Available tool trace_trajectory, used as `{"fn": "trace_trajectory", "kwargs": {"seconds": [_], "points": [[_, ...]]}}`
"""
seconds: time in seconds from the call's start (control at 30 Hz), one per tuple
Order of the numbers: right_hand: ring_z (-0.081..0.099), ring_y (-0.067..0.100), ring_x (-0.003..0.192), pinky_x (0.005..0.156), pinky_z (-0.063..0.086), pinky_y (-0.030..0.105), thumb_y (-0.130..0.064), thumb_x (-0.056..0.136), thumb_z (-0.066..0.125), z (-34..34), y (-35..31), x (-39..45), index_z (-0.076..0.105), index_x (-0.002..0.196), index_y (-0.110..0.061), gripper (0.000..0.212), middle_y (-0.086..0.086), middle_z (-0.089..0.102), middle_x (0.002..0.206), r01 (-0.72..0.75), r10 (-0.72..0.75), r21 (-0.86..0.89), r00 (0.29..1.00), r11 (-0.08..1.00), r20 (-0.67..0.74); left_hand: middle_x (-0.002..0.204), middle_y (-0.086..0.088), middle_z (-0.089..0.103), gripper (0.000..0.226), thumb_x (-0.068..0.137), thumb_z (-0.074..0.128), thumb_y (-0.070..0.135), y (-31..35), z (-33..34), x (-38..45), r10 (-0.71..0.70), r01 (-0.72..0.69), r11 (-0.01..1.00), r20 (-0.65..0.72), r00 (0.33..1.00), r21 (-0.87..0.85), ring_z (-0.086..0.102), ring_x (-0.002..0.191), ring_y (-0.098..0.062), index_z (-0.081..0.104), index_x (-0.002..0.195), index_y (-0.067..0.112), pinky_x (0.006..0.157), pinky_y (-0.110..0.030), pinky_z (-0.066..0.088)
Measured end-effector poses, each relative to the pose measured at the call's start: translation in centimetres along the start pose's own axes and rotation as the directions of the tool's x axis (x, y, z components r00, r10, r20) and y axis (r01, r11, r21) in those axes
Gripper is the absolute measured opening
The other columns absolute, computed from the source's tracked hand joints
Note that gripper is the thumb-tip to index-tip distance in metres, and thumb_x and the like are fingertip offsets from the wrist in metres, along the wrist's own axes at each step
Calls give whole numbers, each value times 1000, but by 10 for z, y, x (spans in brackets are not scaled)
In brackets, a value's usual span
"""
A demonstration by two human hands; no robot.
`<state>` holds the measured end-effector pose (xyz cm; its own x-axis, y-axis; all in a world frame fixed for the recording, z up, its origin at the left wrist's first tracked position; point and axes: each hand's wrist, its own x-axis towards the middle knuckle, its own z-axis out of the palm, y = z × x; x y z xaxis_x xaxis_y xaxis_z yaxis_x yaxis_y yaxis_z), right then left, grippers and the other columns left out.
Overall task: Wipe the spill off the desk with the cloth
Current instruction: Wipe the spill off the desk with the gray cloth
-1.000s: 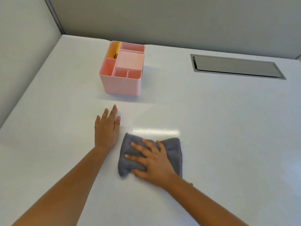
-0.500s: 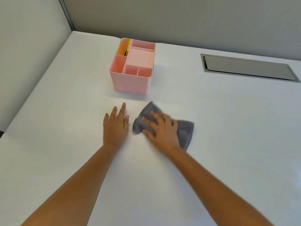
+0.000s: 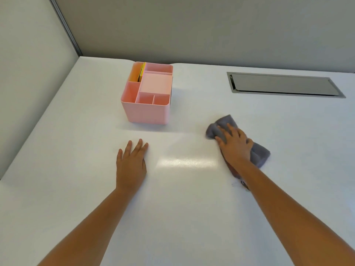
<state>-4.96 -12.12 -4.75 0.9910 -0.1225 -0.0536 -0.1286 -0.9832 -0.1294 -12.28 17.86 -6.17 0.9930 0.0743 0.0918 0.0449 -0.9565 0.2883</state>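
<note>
A grey cloth (image 3: pixel 259 153) lies bunched on the white desk (image 3: pixel 182 217), right of centre. My right hand (image 3: pixel 235 144) presses flat on top of it, fingers spread and pointing toward the far left. The cloth shows on both sides of the hand. My left hand (image 3: pixel 132 163) rests flat on the bare desk, palm down, fingers together, holding nothing. A faint wet sheen (image 3: pixel 187 163) lies between the two hands. A small dark smear (image 3: pixel 241 183) shows beside my right forearm.
A pink desk organiser (image 3: pixel 147 110) with several compartments stands beyond my left hand. A metal cable flap (image 3: pixel 284 85) is set into the desk at the far right. Grey partition walls close off the back and left sides.
My right hand has swept the cloth away from me and then to the right, away from my left hand. My left hand has stayed flat in place. The view has shifted.
</note>
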Motion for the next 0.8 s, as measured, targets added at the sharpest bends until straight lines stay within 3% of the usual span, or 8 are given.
{"fn": "trace_trajectory", "kwargs": {"seconds": [0.1,0.23,0.3,0.4,0.5,0.57,0.67,0.8], "points": [[18,30,139,107,19,59,-51,95,31,-12,47,8,30,143,-37,50,-4,21,156,-260,260,50,966,964,-6,141,-4,48,49,84,45,2,0,1,1,-1,1,1000,5,1000,26,38,133,-34,48,131,17,106,-55,28],[15,35,138,108,15,62,-53,95,30,-17,24,29,28,144,-37,52,0,16,157,-360,358,89,933,929,42,139,-5,50,48,84,36,7,-1,2,2,-1,1,999,-9,1000,42,40,132,-35,49,130,17,104,-55,30],[16,36,138,109,14,61,-54,94,31,-11,-10,30,27,144,-41,52,-2,15,157,-255,249,80,966,964,74,138,-5,52,50,82,33,10,0,3,1,2,-2,999,-11,1000,42,42,130,-35,51,128,16,103,-56,31],[15,31,139,109,16,57,-55,93,34,-1,-74,5,25,142,-44,52,-6,15,157,45,-49,46,994,998,95,140,-5,50,50,83,33,10,0,4,1,5,-4,999,-9,1000,41,39,132,-34,49,129,17,104,-55,30],[12,28,142,109,12,58,-52,93,36,11,-123,-47,28,142,-41,51,-5,15,158,281,-292,90,944,956,155,141,-5,48,50,83,33,13,-3,5,1,-4,4,1000,-16,1000,22,37,134,-34,49,130,18,106,-54,27],[22,29,141,106,19,59,-51,92,34,18,-128,-85,37,139,-40,48,-3,27,154,400,-409,86,902,912,141,142,-7,47,49,83,33,16,-5,6,2,7,-7,1000,-13,1000,2,36,134,-34,49,130,17,106,-54,27],[52,24,122,93,43,52,-53,82,35,22,-97,-112,55,122,-44,46,-9,55,134,479,-481,40,874,877,75,140,-7,48,49,83,32,15,-6,7,2,13,-13,1000,-25,1000,10,38,133,-34,49,130,17,104,-54,29],[51,27,120,92,40,52,-59,80,32,7,-7,-77,53,125,-43,52,-8,53,138,316,-317,26,944,948,85,141,-5,49,52,82,30,13,-3,7,1,4,-4,1000,-35,999,6,38,133,-33,49,130,18,105,-53,28]]}}
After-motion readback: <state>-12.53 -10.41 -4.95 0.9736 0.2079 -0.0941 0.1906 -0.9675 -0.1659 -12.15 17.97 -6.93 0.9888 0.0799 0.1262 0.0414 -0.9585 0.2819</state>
